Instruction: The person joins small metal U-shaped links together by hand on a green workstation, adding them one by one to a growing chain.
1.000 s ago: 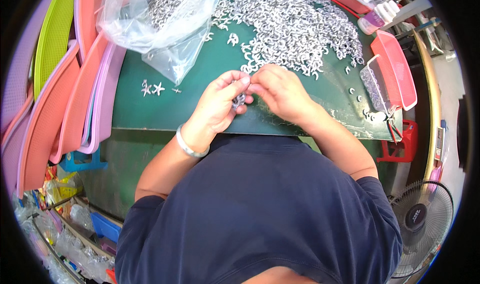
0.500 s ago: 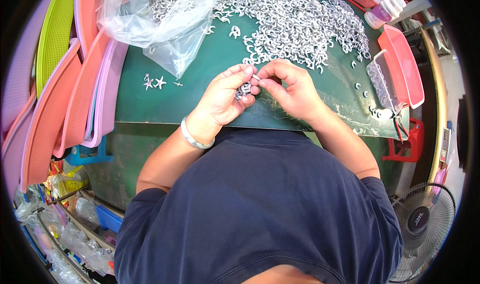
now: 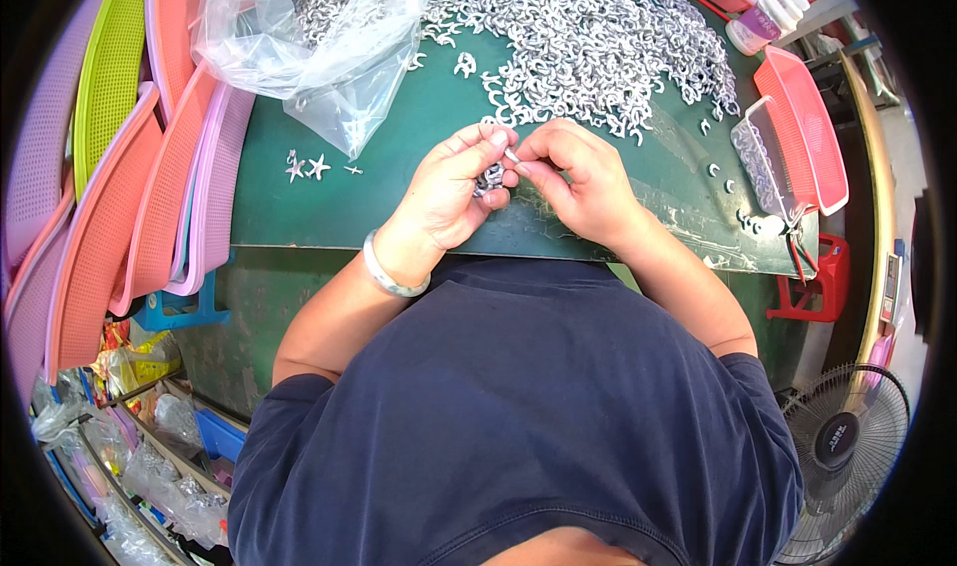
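Note:
My left hand [image 3: 454,187] is curled palm-up around several small silver crescent-shaped metal pieces [image 3: 488,179] near the table's front edge. Between its thumb and forefinger and the fingertips of my right hand [image 3: 578,179], one small silver piece [image 3: 511,154] is pinched; its full shape is partly hidden. My right hand's fingers are closed on that piece. Just beyond both hands, a wide heap of the same silver crescents [image 3: 588,58] covers the far side of the green table [image 3: 379,207].
At the back left a clear plastic bag [image 3: 344,108] holds more silver pieces. Star-shaped pieces [image 3: 317,167] lie left of my hands. Coloured baskets [image 3: 164,207] are stacked along the left. To the right stand a clear box [image 3: 758,157], a pink basket [image 3: 807,128] and a fan [image 3: 847,456].
My hands keep nearly the same place and pinch. The small piece between my fingertips appears slightly turned; the view has shifted a little.

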A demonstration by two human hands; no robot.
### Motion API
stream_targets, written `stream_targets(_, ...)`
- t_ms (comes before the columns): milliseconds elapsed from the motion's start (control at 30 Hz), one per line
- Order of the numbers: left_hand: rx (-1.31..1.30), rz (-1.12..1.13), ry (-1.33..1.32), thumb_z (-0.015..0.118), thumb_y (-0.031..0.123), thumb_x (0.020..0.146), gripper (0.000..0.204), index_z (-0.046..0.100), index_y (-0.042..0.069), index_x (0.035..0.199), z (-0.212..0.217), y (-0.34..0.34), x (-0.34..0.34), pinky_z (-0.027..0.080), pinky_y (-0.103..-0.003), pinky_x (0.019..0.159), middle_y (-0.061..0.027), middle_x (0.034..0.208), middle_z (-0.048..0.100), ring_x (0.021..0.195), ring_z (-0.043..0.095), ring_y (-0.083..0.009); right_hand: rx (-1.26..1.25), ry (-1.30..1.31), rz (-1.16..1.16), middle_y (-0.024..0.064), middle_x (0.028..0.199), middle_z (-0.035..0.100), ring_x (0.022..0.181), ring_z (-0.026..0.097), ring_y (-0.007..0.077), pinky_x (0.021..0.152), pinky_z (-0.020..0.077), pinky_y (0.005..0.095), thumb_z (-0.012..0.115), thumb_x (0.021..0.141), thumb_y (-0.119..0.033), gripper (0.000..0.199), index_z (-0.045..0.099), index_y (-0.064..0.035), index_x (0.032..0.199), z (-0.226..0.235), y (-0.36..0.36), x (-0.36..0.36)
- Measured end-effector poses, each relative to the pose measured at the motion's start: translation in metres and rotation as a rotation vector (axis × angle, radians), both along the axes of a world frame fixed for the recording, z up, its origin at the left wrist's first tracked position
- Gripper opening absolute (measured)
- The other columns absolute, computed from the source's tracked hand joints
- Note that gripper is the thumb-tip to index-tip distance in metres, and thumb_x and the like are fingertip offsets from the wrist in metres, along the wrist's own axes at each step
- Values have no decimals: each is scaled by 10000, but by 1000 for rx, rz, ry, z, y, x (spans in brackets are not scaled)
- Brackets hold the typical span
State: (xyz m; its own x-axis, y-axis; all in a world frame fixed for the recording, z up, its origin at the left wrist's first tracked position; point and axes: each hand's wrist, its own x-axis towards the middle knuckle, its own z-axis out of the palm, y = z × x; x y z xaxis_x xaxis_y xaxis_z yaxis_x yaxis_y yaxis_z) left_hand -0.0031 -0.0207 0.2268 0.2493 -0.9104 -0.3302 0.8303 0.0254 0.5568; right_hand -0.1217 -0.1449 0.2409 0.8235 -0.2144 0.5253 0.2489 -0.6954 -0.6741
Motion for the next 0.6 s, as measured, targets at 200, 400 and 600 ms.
stream_targets(200, 26, 29, -18, 499, 158, 918, 144, 534, 30, 972, 5, 0, -4, 381, -170, 457, -39, 808, 548, 654, 521, -95, -176, -92, -15, 83, 767, 570, 707, 578, 257, 596, 470, 338, 665, 689, -23, 162, 553, -53, 803, 1, 1, 0)
stream_targets(400, 17, -17, -54, 550, 171, 894, 116, 584, 91, 972, 6, 2, -2, 404, -187, 527, 10, 797, 574, 666, 531, -71, -282, -117, -40, 71, 782, 564, 716, 573, 246, 611, 473, 331, 678, 663, -30, 191, 561, -51, 812, 2, 1, -1)
stream_targets(600, 66, 20, -97, 548, 57, 859, 138, 552, 36, 995, 12, 3, -1, 363, -149, 456, -28, 817, 564, 660, 528, -72, -205, -72, -9, 74, 798, 576, 740, 583, 255, 626, 479, 335, 664, 692, -41, 165, 578, -58, 832, 3, -2, 0)
